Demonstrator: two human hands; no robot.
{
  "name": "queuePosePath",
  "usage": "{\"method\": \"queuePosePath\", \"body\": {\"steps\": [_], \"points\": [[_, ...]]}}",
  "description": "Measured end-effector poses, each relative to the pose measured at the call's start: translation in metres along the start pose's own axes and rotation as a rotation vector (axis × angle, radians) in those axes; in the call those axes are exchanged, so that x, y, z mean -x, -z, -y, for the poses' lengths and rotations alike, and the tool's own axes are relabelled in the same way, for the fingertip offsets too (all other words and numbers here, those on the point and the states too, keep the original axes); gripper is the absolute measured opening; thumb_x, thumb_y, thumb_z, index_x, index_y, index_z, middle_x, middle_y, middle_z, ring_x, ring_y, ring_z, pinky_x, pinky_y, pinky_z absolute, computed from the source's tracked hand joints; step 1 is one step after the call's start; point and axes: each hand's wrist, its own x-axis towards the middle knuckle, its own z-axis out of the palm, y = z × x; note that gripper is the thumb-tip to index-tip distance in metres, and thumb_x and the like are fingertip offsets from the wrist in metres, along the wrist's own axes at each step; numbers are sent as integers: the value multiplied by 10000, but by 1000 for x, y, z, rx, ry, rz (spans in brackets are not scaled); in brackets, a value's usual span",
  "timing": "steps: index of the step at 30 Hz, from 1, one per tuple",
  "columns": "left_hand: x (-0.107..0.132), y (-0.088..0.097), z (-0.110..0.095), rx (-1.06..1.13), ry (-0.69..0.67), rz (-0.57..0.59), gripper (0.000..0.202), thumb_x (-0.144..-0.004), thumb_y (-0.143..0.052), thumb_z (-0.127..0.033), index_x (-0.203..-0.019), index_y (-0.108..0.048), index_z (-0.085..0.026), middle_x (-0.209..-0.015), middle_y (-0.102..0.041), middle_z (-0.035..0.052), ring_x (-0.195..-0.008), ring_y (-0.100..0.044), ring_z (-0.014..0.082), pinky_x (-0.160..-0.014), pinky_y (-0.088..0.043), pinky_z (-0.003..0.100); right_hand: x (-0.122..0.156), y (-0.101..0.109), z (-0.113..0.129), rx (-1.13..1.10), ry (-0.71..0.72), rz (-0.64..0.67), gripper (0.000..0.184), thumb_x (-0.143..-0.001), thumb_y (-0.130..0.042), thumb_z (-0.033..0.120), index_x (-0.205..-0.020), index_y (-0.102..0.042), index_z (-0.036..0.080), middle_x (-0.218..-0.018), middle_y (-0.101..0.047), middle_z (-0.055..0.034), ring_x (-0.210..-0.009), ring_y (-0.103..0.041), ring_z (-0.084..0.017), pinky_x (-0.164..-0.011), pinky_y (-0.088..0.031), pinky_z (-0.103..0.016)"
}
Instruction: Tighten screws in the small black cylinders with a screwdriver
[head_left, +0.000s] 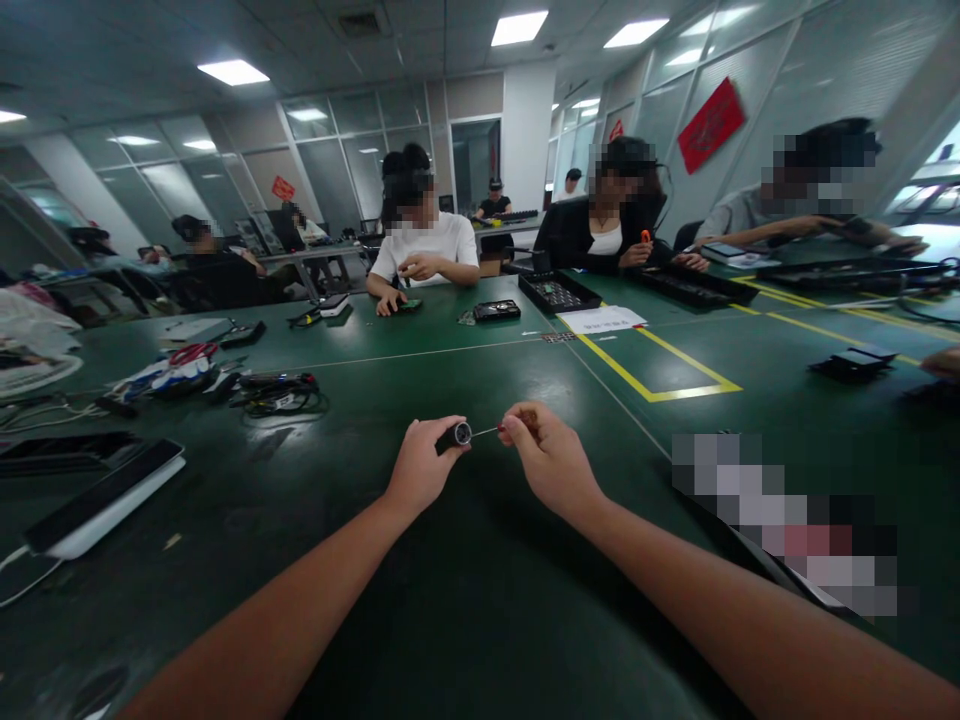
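1. My left hand (421, 462) grips a black cylinder (462, 434) over the green table (465, 610).
2. My right hand (553, 458) pinches a thin tool (487, 431), shaft pointing to the cylinder's end; whether they touch, I cannot tell.

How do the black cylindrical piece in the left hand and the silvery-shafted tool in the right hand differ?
The black cylindrical piece is thick; the silvery-shafted tool is slender, with some red. The piece shows a round, grey-rimmed end; the tool is seen side-on, pointing toward the piece. Both are hand-held.
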Motion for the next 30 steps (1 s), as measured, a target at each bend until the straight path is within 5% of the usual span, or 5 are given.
{"method": "queuePosePath", "body": {"steps": [30], "points": [[0,1,-2,-30,-38,28,345,-868,-723,-261,-1208,-671,-282,-1144,-724,32,-1022,-627,257,-978,-428,464,0,2,-3,-2,40,-43,174,-969,-513,383,-987,-592,230,-856,-722,-36,-820,-711,-214,-763,-522,-354]]}}
